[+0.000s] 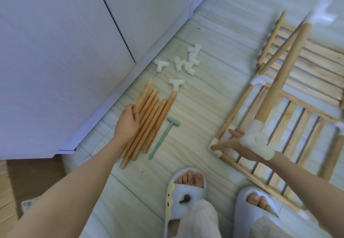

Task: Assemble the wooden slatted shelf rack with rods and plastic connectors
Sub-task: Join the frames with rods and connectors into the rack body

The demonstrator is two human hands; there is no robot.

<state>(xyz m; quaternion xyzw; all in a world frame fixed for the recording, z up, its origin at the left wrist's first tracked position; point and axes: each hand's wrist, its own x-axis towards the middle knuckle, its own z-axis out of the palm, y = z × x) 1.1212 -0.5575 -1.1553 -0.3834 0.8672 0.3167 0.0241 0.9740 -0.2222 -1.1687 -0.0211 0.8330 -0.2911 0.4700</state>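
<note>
The floor [195, 107] is pale striped tile, bordered at left by white cabinet doors [74, 42]. The loose rods [149, 124] lie in a bundle beside a green mallet [163, 137]; white connectors [186, 61] are scattered above them. The left hand [128, 122] rests on the rods, fingers curled over them. The right hand [242, 141] is blurred and partly hidden by a connector; its grip cannot be determined. The slatted rack [288, 117] is cut off at right.

Home, tiled floor [195, 96], slippers [186, 187], cabinets [55, 51]
</note>
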